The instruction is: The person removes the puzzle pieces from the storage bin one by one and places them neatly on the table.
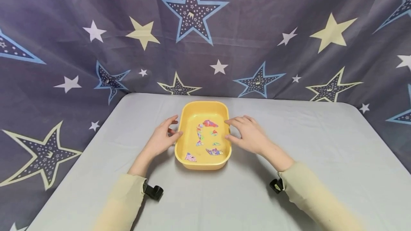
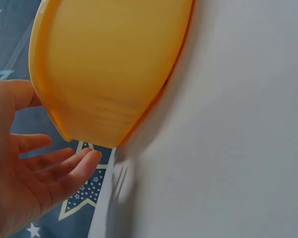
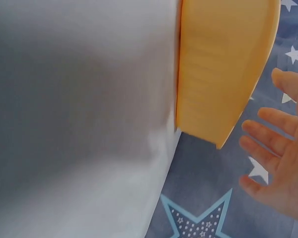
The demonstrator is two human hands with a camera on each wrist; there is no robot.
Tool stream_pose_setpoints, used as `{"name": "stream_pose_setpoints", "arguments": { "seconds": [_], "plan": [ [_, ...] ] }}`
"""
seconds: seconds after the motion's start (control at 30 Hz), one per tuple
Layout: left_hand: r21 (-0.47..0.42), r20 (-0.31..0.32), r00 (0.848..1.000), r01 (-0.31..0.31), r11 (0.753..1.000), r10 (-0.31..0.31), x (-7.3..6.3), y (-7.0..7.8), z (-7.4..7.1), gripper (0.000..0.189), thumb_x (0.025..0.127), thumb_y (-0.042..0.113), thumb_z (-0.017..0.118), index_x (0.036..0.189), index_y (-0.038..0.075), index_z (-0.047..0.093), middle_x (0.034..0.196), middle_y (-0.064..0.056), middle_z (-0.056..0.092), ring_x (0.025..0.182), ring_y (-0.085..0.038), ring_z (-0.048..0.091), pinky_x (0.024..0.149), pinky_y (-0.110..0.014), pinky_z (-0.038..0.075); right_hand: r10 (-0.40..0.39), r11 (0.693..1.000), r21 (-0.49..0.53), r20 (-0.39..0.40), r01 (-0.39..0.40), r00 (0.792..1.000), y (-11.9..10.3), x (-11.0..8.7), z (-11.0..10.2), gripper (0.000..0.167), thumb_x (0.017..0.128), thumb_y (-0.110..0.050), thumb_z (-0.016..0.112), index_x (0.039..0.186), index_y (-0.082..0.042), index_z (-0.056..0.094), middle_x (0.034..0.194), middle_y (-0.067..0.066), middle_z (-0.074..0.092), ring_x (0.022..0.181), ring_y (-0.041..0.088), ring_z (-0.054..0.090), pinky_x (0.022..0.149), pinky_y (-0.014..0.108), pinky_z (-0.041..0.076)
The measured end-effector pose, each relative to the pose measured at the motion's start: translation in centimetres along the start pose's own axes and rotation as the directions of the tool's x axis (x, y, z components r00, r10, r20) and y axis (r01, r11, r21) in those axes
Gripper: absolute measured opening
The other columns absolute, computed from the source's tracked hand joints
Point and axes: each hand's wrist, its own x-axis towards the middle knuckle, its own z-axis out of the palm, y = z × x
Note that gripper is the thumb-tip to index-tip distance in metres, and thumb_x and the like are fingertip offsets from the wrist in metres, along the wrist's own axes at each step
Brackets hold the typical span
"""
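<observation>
A yellow plastic tub (image 1: 203, 167) stands on the table between both hands. Flat, colourful patterned pieces lie on its bottom: a red one (image 1: 210, 123), a long narrow strip (image 1: 199, 135), a spiky purple one (image 1: 214, 151), a pink one (image 1: 191, 157) and some smaller ones. My left hand (image 1: 162, 138) is at the tub's left side, its thumb at the rim and its fingers loosely extended outside the wall. On the opposite side, my right hand (image 1: 248, 133) has its fingertips right by the rim; in the right wrist view its fingers (image 3: 270, 136) are spread beside the wall.
A pale grey cloth covers the table (image 1: 308, 145). Behind and at the sides hangs a dark curtain (image 1: 237, 42) printed with stars. Each wrist wears a small black camera, one on the left (image 1: 154, 191) and one on the right (image 1: 276, 185).
</observation>
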Motion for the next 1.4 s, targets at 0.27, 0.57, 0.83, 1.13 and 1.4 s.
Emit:
{"name": "stream_pose_setpoints", "arguments": {
  "seconds": [0.27, 0.57, 0.83, 1.13, 1.4],
  "plan": [
    [-0.131, 0.03, 0.998, 0.053, 0.99, -0.049, -0.1, -0.3, 0.5, 0.065, 0.085, 0.023, 0.061, 0.141, 0.009, 0.031, 0.13, -0.016, 0.048, 0.092, -0.024, 0.058, 0.069, -0.028, 0.051, -0.051, 0.999, 0.016, 0.036, 0.05, 0.998, -1.6, 1.0, 0.5, 0.047, 0.084, -0.043, 0.059, 0.119, -0.013, 0.059, 0.123, 0.005, 0.056, 0.118, 0.023, 0.046, 0.102, 0.045, 0.031],
    [-0.201, 0.063, 0.994, 0.095, 0.975, -0.084, 0.0, -0.8, 1.1, 0.064, 0.085, 0.025, 0.06, 0.142, 0.014, 0.031, 0.131, -0.017, 0.046, 0.096, -0.024, 0.056, 0.074, -0.03, 0.05, -0.115, 0.993, 0.029, 0.128, 0.112, 0.985, -2.5, 1.8, 1.3, 0.039, 0.08, -0.037, 0.065, 0.112, -0.015, 0.063, 0.114, 0.0, 0.06, 0.111, 0.02, 0.05, 0.1, 0.042, 0.033],
    [-0.331, 0.133, 0.985, 0.146, 0.932, -0.107, -0.2, -0.4, 0.9, 0.067, 0.087, 0.018, 0.058, 0.144, 0.012, 0.024, 0.136, -0.02, 0.039, 0.107, -0.03, 0.051, 0.084, -0.036, 0.048, -0.161, 0.985, -0.026, 0.244, 0.172, 0.956, -3.2, 2.2, 1.6, 0.037, 0.079, -0.038, 0.065, 0.108, -0.015, 0.065, 0.109, -0.002, 0.063, 0.108, 0.019, 0.054, 0.097, 0.042, 0.035],
    [-0.353, 0.155, 0.983, 0.149, 0.924, -0.099, -1.0, 2.0, 0.1, 0.065, 0.089, 0.011, 0.054, 0.144, 0.007, 0.022, 0.137, -0.024, 0.037, 0.113, -0.034, 0.047, 0.089, -0.037, 0.047, -0.178, 0.983, 0.01, 0.348, 0.186, 0.921, -3.7, 2.6, 2.1, 0.03, 0.076, -0.036, 0.07, 0.101, -0.02, 0.067, 0.093, -0.009, 0.067, 0.089, 0.008, 0.057, 0.084, 0.035, 0.039],
    [-0.366, 0.173, 0.981, 0.141, 0.92, -0.082, -1.0, 2.0, 0.0, 0.064, 0.09, 0.011, 0.054, 0.145, 0.007, 0.021, 0.137, -0.024, 0.037, 0.114, -0.035, 0.047, 0.089, -0.035, 0.047, -0.186, 0.982, 0.037, 0.412, 0.187, 0.892, -3.7, 3.3, 2.5, 0.029, 0.075, -0.034, 0.073, 0.101, -0.022, 0.068, 0.089, -0.013, 0.067, 0.082, 0.004, 0.057, 0.074, 0.027, 0.04]
  ]
}}
